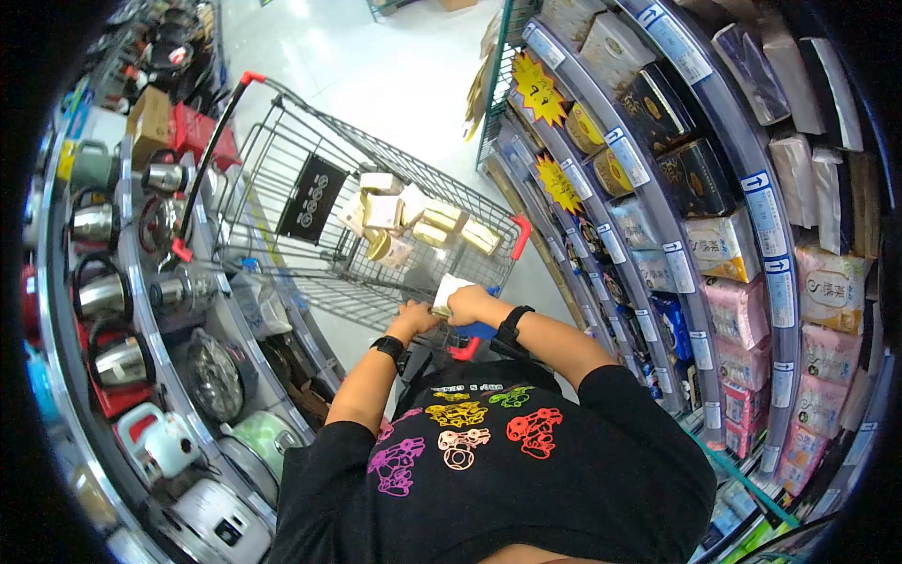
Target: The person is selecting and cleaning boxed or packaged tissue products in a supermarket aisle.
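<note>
Black T-shirt fabric [554, 479] lies closest, printed with small cartoon figures in purple, yellow, green, pink and red; beyond it a small, boxy packet [448, 289] sits in the right hand [473, 306], at the near end of a wire shopping cart [352, 299]; its wrapping is pale, nearly white on top and creamier down the side, and any print on it is too small to read. Right-hand fingers are closed round the packet, covering part of it; left-hand [416, 319] fingers are curled just beside its lower edge, and whether they grip it I cannot tell; each wrist wears a black band.

Deeper in the cart, similar cream packets [383, 212] lie in a loose heap, some tilted against others, a few with yellowish sides; a black panel [310, 197] hangs at the cart's far left, and red caps mark its corners.

Kettles [122, 362] and other appliances fill the shelves to the left; wrapped paper packs [738, 310] line those to the right, below yellow starburst signs [537, 87]; shiny pale floor [366, 56] stretches ahead.
</note>
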